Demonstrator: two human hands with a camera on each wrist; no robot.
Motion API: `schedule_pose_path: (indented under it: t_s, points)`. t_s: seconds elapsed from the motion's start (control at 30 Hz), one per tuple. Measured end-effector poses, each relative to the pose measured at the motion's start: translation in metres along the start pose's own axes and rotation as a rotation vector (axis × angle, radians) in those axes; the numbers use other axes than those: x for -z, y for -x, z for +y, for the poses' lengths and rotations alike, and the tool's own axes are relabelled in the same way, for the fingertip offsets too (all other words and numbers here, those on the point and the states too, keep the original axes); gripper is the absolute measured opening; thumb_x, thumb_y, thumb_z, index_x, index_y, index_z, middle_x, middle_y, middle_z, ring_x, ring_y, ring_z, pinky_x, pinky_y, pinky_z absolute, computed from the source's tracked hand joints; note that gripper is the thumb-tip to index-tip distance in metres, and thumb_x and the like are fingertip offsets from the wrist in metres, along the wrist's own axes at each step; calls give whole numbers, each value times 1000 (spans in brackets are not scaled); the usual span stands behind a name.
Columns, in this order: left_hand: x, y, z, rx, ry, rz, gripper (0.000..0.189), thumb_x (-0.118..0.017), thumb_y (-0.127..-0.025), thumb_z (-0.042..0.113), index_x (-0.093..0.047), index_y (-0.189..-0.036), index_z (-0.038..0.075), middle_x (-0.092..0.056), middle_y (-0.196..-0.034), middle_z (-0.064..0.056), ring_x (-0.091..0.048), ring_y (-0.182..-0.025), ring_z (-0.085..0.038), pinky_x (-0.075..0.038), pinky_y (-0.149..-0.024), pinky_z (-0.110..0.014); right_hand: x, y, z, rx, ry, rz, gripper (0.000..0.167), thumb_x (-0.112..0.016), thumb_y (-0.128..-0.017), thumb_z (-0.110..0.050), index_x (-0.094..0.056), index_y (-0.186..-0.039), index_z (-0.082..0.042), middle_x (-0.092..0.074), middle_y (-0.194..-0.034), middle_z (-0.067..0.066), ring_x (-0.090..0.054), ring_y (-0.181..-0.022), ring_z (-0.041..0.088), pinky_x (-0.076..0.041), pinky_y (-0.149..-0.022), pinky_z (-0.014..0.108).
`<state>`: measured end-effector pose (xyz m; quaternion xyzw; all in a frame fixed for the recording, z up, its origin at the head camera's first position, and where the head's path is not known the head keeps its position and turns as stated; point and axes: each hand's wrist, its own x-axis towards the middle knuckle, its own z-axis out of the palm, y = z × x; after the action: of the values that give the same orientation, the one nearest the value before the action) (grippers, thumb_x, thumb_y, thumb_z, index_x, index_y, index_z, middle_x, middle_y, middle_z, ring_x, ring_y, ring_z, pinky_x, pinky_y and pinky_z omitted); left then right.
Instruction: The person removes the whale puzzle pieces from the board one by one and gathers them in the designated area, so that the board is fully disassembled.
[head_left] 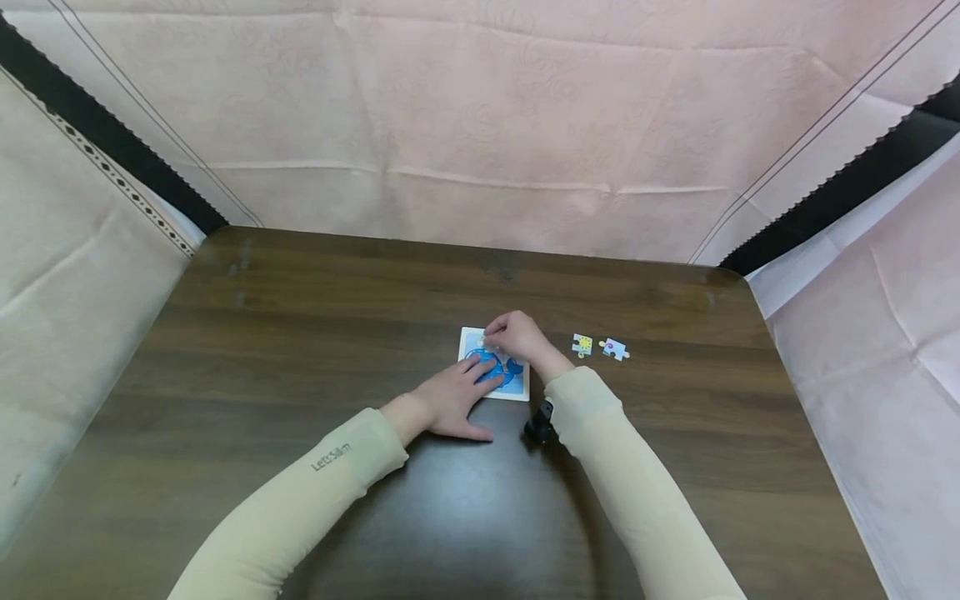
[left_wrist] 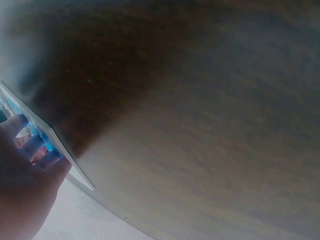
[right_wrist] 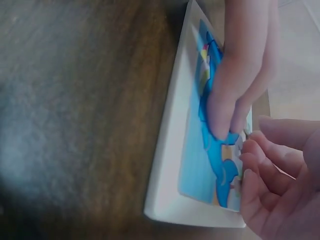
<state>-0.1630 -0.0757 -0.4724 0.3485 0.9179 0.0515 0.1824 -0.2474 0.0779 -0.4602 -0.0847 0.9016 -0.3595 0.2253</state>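
Note:
A small puzzle board [head_left: 514, 394] with a white frame and a blue picture lies on the brown table. My left hand [head_left: 453, 398] rests on it, fingers spread and fairly straight across the picture, thumb out on the table side. Those fingers also press on the board [left_wrist: 67, 165] in the left wrist view. At the board's far part, my right hand [head_left: 520, 336] pinches a small puzzle piece, mostly hidden by the fingertips. Thumb and curled fingers of the right hand [right_wrist: 287, 170] meet right at the picture's edge in the right wrist view.
Two loose puzzle pieces, one with yellow [head_left: 582, 345] and one light blue and purple [head_left: 614, 348], lie on the table [head_left: 315, 333] right of the board. A black wrist device [head_left: 538, 423] sits under the right sleeve. Pale cloth [head_left: 480, 125] hangs behind the table.

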Motion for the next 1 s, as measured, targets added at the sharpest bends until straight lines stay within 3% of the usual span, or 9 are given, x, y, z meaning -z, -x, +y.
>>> schedule_pose_path:
  t_s: [0.37, 1.0]
  points:
    - [0, 0, 0, -3, 14, -2, 88, -52, -82, 66, -24, -149, 17, -19, -157, -8, -11, -145, -30, -17, -117, -40, -3, -4, 0, 7, 15, 19, 20, -60, -90, -18, -67, -101, -2, -66, -96, 12, -58, -79, 21, -51, -74, 29]
    - [2, 0, 0, 5, 10, -15, 89, -51, -82, 67, -24, -150, 17, -19, -157, -9, -12, -145, -30, -16, -117, -39, -5, -3, -10, -85, 23, 65, 17, -63, -88, -21, -68, -91, -5, -65, -93, 11, -58, -81, 22, -52, -75, 34]
